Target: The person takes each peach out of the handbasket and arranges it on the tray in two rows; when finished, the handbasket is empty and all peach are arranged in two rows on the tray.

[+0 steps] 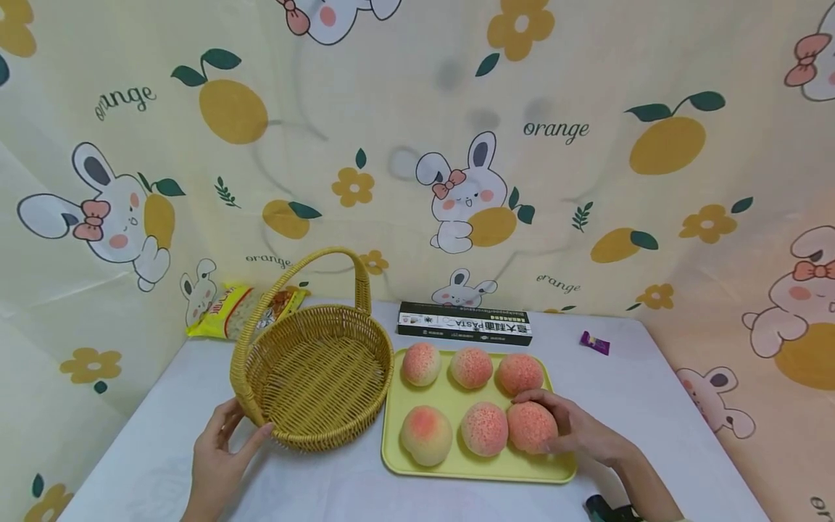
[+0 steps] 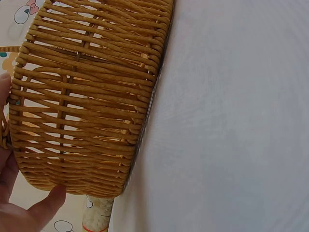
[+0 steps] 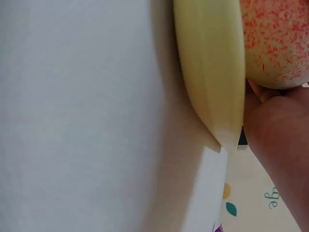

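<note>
A wicker basket (image 1: 320, 377) with an arched handle stands at the left, and nothing lies inside it. My left hand (image 1: 218, 453) holds it at its near left side, by the foot of the handle; in the left wrist view the thumb lies against the woven wall (image 2: 87, 106). To the right is a yellow tray (image 1: 483, 470) bearing several pink peaches in two rows. My right hand (image 1: 580, 431) grips the front-right peach (image 1: 530, 428) from the right, fingers over its far side and thumb low on its near side. Beside it sits another speckled peach (image 1: 484, 429).
Behind the tray lies a black and white pasta box (image 1: 464, 324). A yellow food bag (image 1: 228, 312) rests behind the basket, partly hidden by it. One small purple packet (image 1: 595, 343) lies at the back right. A dark object (image 1: 609, 510) shows near my right forearm.
</note>
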